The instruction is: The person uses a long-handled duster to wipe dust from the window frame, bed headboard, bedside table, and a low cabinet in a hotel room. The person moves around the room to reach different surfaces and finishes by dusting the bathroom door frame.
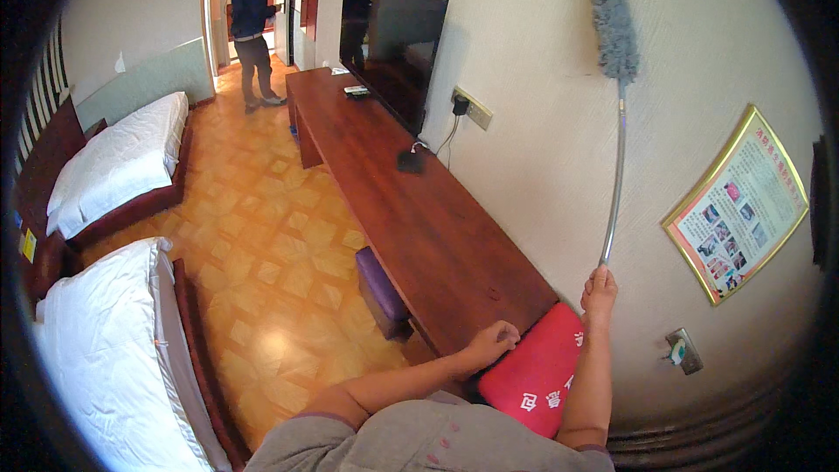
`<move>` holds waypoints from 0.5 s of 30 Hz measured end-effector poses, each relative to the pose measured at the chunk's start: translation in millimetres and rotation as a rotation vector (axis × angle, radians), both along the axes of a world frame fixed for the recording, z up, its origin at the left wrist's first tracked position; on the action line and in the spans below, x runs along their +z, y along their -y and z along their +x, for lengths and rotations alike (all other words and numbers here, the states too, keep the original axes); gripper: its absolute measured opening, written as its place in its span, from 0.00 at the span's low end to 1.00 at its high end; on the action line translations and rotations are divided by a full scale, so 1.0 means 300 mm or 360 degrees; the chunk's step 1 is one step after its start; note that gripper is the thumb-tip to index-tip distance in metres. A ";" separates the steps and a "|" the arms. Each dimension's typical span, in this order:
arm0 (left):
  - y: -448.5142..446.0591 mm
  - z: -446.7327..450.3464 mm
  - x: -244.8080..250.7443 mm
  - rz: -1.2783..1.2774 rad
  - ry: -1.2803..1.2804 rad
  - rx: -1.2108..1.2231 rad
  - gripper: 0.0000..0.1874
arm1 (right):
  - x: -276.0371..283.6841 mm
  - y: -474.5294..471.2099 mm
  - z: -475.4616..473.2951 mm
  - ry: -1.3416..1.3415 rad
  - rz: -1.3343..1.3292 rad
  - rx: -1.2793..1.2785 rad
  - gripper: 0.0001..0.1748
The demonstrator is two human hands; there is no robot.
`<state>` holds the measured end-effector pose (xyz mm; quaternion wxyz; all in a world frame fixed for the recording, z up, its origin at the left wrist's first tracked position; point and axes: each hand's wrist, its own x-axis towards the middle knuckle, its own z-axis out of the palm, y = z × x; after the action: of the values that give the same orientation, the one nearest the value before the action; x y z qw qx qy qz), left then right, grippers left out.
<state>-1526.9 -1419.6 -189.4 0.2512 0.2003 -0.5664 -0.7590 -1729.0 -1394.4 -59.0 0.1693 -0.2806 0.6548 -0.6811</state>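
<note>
My right hand (598, 293) grips the lower end of a long metal pole (618, 177). At the pole's top is a fluffy grey duster head (613, 19), raised along the textured wall (524, 26); whether it touches the wall I cannot tell. My left hand (493, 343) hovers with loosely curled fingers above the near end of a reddish-brown wooden desk (419, 210). Nothing shows in it, though its palm is partly hidden. Just beside it lies a red bag (524, 377) with white writing, partly covered by my right forearm.
A flat-screen television (396, 46) stands on the desk, near a wall socket (473, 107) with a plug. A purple stool (382, 288) is tucked beneath. Two beds with white bedding (111, 354) line the left. A gold-framed poster (741, 210) hangs right. A person (251, 26) stands near the doorway.
</note>
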 end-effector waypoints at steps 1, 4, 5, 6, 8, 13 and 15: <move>0.006 0.016 -0.005 0.0122 0.0039 -0.0028 0.12 | -0.027 0.025 0.000 -0.0053 0.0042 0.0034 0.18; 0.016 0.062 -0.011 0.0171 -0.0035 -0.0014 0.11 | -0.118 0.087 -0.018 -0.0220 0.0217 0.0027 0.19; 0.016 0.070 -0.009 0.0193 -0.0046 -0.0008 0.11 | -0.148 0.113 -0.023 -0.0341 0.0287 -0.0011 0.19; 0.020 0.073 -0.006 0.0225 -0.0028 0.0002 0.11 | -0.174 0.130 -0.029 -0.0394 0.0361 -0.0054 0.20; 0.033 0.074 -0.001 0.0256 0.0013 -0.0003 0.10 | -0.220 0.156 -0.027 -0.0604 0.0404 -0.0048 0.20; 0.108 0.048 -0.027 -0.0037 0.0138 0.0108 0.08 | -0.239 0.208 -0.034 -0.0259 0.0625 0.0060 0.23; 0.134 0.041 -0.048 -0.0148 0.0139 0.0155 0.08 | -0.229 0.236 -0.050 -0.0463 0.0702 0.0060 0.23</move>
<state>-1514.6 -1459.7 -203.9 0.2719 0.2485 -0.6010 -0.7093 -1744.0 -1465.3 -127.6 0.1431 -0.3439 0.7995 -0.4711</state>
